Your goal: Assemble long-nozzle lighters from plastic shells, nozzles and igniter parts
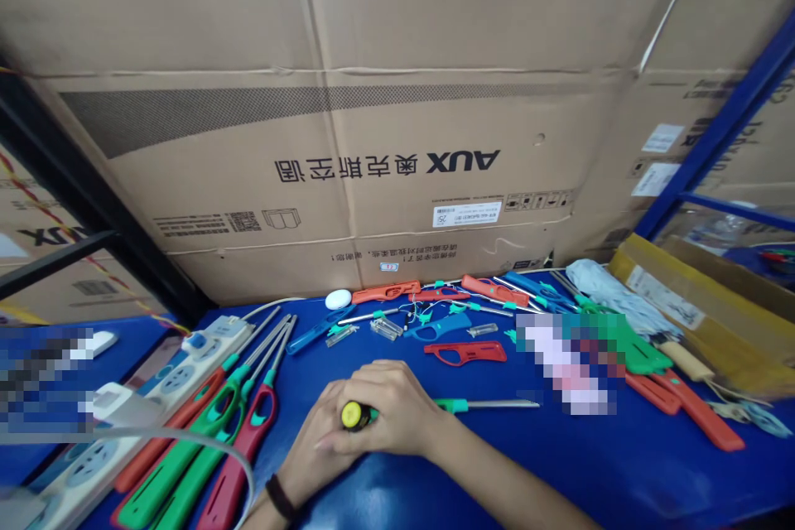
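A person's right hand grips a yellow-ended handle beside the left hand over a blue tabletop, where a green lighter pokes out rightward and orange casings lie near a carton.

Large cardboard carton: inverted print reads "AUX 奥克斯空调"; smaller inverted line below includes "谢谢您!". Cardboard panel at far left: "AUX", inverted, partly obscured. White label on large carton: fine print illegible.
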The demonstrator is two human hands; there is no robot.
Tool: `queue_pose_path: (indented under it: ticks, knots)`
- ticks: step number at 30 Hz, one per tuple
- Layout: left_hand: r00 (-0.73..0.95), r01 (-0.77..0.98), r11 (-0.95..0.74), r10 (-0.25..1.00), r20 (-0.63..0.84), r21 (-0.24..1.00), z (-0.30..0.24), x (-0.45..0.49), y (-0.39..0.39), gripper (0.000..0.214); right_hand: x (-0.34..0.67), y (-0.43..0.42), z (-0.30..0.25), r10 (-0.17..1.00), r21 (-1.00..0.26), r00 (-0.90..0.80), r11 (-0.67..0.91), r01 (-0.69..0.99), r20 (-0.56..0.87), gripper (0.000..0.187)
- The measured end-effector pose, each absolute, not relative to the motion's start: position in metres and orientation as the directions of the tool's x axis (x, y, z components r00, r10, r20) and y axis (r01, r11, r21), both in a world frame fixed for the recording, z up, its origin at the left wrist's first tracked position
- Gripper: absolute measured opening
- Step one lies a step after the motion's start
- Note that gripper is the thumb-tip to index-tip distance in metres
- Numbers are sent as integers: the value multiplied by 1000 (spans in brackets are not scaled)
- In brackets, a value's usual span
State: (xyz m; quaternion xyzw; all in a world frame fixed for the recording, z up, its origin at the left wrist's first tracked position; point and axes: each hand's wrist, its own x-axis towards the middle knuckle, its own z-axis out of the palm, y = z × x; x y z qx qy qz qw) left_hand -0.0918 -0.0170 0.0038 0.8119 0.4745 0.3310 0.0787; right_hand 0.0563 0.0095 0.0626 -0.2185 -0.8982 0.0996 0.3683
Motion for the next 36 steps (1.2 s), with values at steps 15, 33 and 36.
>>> queue_pose_path:
  ticks: [15, 33, 36]
  knots:
    - [483, 702, -633, 760, 435, 327, -2, -98, -16, 30, 77, -12, 72, 739, -889, -518, 446, -102, 431, 33]
    - [347, 766, -522, 827, 443, 375, -8, -94, -19, 39, 70, 16, 115, 676, -209, -583, 715, 667, 450, 64]
    - [327, 753, -493, 855, 403, 435, -10, -94, -21, 43, 52, 10, 133, 713, -158, -655, 697, 699, 248, 67]
